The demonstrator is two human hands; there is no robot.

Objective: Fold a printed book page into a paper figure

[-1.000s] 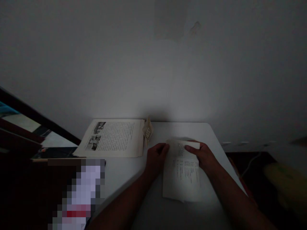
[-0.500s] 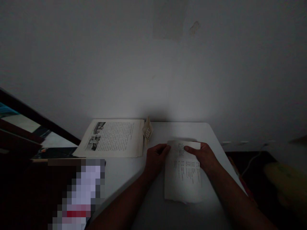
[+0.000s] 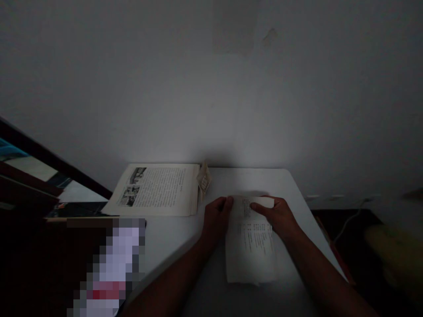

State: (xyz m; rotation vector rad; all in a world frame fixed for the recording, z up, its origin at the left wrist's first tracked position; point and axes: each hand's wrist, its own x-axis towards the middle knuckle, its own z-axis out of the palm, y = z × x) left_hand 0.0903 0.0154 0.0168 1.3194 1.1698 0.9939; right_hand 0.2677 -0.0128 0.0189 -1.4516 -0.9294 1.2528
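Above the white table, a printed sheet of paper is held between my two hands, its text turned sideways and its near edge ragged. My left hand pinches the sheet's far left corner between thumb and fingers. On the far right side, my right hand grips it with the thumb lying on top and the fingers underneath, mostly hidden. Beyond my left hand, a small folded paper shape stands on the table, beside a stack of printed pages with text and dark pictures.
A plain wall with a peeled patch rises behind the table. At the left is a dark slanted frame; a pixelated area covers the lower left. A cable and a blurred yellowish thing lie at the right.
The sheet has shifted slightly toward me and tilted a little in my hands. Both hands keep their hold on it; the stack and the folded shape stay put.
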